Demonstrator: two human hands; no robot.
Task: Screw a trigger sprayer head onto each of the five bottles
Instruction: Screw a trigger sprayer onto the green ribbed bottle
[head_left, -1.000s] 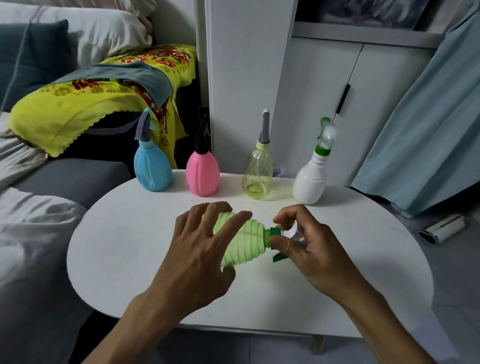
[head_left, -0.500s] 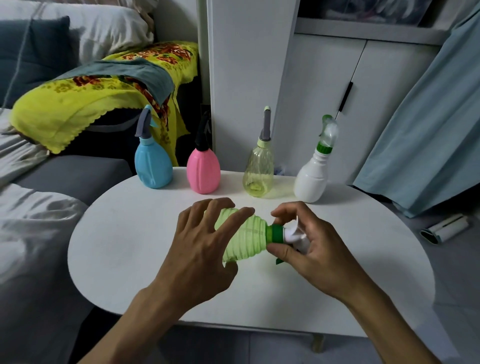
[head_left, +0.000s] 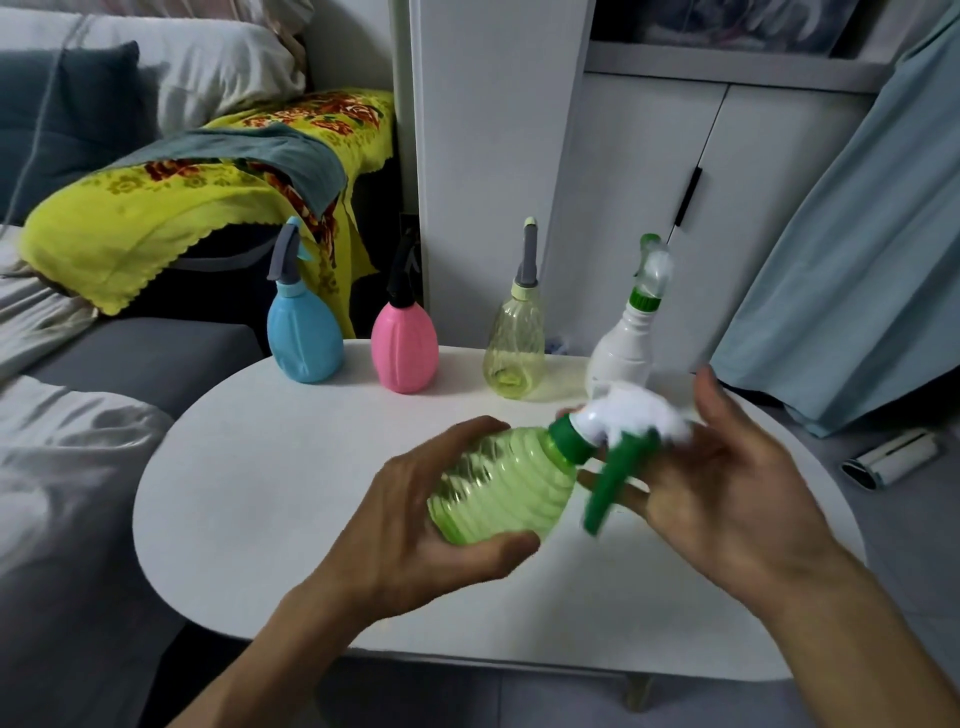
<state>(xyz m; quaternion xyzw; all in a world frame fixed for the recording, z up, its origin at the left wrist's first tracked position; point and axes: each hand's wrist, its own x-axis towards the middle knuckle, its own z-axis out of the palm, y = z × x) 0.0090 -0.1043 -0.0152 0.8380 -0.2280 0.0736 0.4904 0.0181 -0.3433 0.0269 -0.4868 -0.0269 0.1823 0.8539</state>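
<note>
My left hand (head_left: 415, 530) grips a ribbed light-green bottle (head_left: 498, 488), held tilted above the white table (head_left: 260, 467) with its neck pointing up and right. A white sprayer head (head_left: 623, 415) with a green collar and green trigger sits on that neck. My right hand (head_left: 727, 499) is spread behind the head, thumb up, fingers loosely extended under the trigger, not curled round it. At the table's back stand a blue bottle (head_left: 304, 338), a pink bottle (head_left: 404, 348), a clear yellow bottle (head_left: 514, 343) and a white bottle (head_left: 621, 353), each topped with a sprayer.
A grey sofa (head_left: 130, 358) with a yellow cloth lies to the left. White cabinet doors (head_left: 675, 208) stand behind the table and a blue curtain (head_left: 857, 260) hangs at the right. A lint roller (head_left: 891, 460) lies on the floor.
The green bottle has been lifted and turned so its neck tilts upward. My right hand has let go of the collar and spread wide. The trigger now hangs in plain view.
</note>
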